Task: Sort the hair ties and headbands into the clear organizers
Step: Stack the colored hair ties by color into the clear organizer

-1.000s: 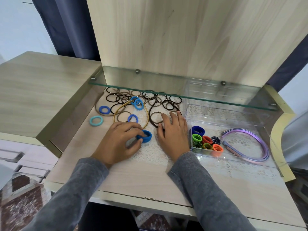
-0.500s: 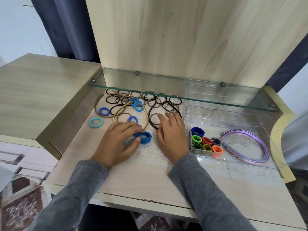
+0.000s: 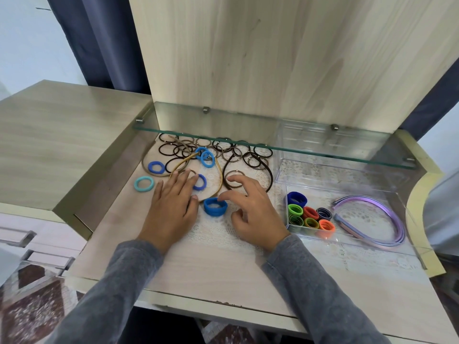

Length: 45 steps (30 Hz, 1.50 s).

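While it rests on lace mat | blue tie stack | hole up

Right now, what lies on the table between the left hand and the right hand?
In the head view, a stack of blue hair ties stands between the left hand and the right hand. Neither hand grips it.

Bright, even, cool and diffuse. Only faint, soft shadows beneath the left hand and right hand. Pale sheen along the glass shelf toward 12 o'clock. Straight edges bowed at 3 and 9 o'clock. Mildly soft throughout, softest toward 6 o'clock.
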### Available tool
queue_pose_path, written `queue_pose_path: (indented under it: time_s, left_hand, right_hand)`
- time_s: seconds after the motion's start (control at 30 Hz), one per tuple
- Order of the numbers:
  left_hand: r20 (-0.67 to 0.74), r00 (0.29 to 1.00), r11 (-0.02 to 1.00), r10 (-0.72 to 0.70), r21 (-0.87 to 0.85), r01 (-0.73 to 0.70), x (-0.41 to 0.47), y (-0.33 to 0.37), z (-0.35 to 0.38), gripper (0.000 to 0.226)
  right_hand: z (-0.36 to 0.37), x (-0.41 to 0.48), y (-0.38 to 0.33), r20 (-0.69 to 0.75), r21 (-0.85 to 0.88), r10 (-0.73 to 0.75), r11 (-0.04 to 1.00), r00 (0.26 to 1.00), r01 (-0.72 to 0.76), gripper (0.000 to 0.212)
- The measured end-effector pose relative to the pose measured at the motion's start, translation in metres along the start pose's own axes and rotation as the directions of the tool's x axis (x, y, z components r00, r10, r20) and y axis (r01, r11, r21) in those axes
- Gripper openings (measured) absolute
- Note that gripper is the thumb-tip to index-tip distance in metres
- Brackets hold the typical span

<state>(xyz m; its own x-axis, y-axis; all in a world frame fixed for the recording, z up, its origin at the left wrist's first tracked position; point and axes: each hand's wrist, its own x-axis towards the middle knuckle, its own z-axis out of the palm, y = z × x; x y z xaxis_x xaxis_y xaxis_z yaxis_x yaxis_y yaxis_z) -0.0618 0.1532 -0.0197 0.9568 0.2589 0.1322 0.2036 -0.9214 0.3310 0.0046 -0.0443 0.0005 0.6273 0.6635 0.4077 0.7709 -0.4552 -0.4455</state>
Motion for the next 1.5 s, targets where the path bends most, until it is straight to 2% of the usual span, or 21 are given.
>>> queue_pose_path:
  time_s: [0.27, 0.53, 0.87, 1.13, 1.37, 1.5]
  left_hand:
    - [0.027, 1.0, 0.999, 0.004, 0.043, -0.006, 0.0, 0.002, 0.0, 0.068]
    - [0.049, 0.999, 0.998, 0.012, 0.061, -0.015, 0.002, 0.001, 0.001, 0.068]
    - [0.071, 0.997, 0.999, 0.039, -0.034, -0.037, 0.001, 0.0, -0.004, 0.07]
    - [0.159, 0.98, 0.986, 0.117, -0.133, -0.096, 0.006, -0.011, -0.009, 0.097]
    - [0.228, 0.97, 0.996, 0.085, -0.059, -0.073, 0.006, -0.007, -0.017, 0.106]
    - [0.248, 0.961, 0.991, 0.121, 0.029, -0.133, 0.007, -0.002, -0.024, 0.103]
  right_hand:
    - [-0.007, 0.005, -0.003, 0.213, -0.224, -0.015, 0.973, 0.977, 0.064, 0.037]
    - [-0.011, 0.014, -0.004, 0.288, -0.341, -0.043, 0.929, 0.957, 0.144, 0.035]
    - [-0.026, 0.019, -0.012, 0.373, -0.365, -0.028, 0.914, 0.928, 0.174, 0.031]
    - [-0.031, 0.019, -0.014, 0.395, -0.348, -0.016, 0.923, 0.918, 0.165, 0.027]
    - [-0.029, 0.017, -0.013, 0.362, -0.324, -0.032, 0.933, 0.932, 0.158, 0.025]
    - [-0.031, 0.016, -0.012, 0.341, -0.316, -0.054, 0.934, 0.938, 0.169, 0.024]
